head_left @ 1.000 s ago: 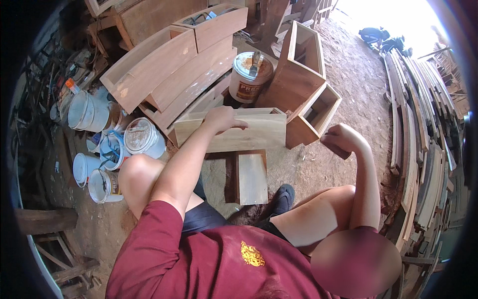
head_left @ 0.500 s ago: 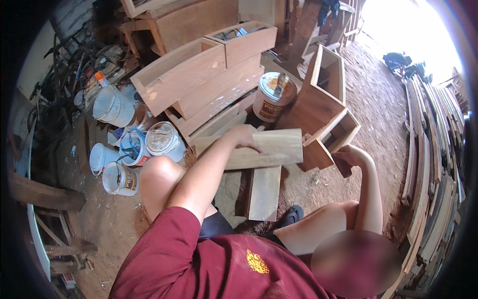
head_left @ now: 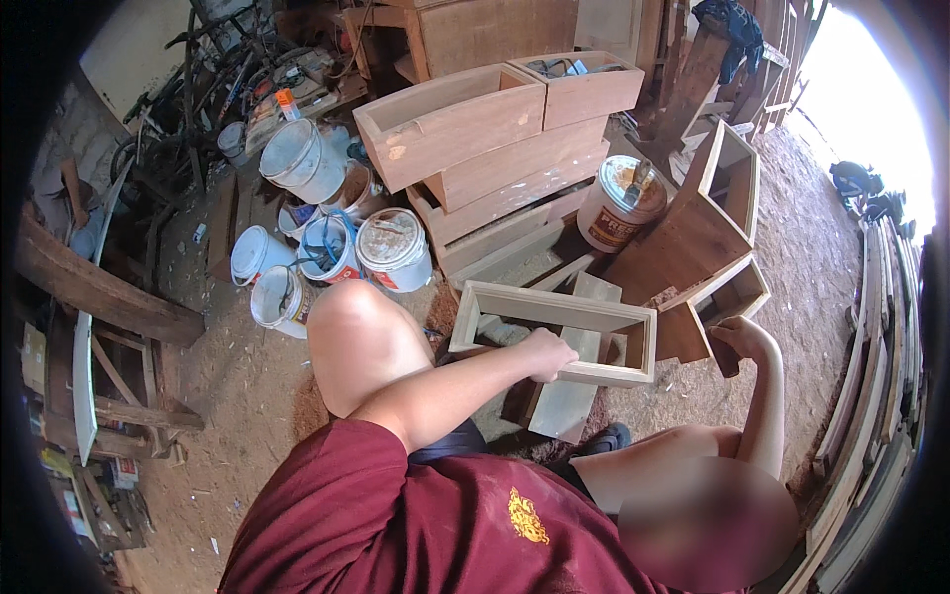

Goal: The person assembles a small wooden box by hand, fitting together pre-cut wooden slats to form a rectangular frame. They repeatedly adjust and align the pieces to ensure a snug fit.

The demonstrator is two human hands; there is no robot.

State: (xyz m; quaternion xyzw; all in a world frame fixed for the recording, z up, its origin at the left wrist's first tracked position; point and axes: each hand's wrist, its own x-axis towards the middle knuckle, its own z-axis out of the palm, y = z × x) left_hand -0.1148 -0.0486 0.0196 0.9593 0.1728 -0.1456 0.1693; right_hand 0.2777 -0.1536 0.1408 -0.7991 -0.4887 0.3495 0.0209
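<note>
My left hand [head_left: 547, 354] is closed around the near rail of a rectangular wooden drawer frame [head_left: 554, 303]. The frame has no bottom panel that I can see; a pale board [head_left: 566, 410] shows through it and runs out below. Out to the right, my right hand [head_left: 749, 342] pinches a thin, dark brown piece [head_left: 724, 358] that looks like sandpaper. That hand is beside the corner of an open wooden drawer box [head_left: 734, 290], apart from the frame. Whether the brown piece touches the box I cannot tell.
Stacked wooden drawers [head_left: 455, 124] stand ahead. A lidded paint bucket [head_left: 621, 203] with a brush on top sits by another tall drawer box [head_left: 683, 233]. Several used buckets [head_left: 394, 247] are at the left. Long timber strips [head_left: 871, 376] lie along the right.
The drawer frame has turned from showing its flat side to showing its open inside. My left hand now grips its near rail. The whole view has shifted, moving the surroundings rightward.
</note>
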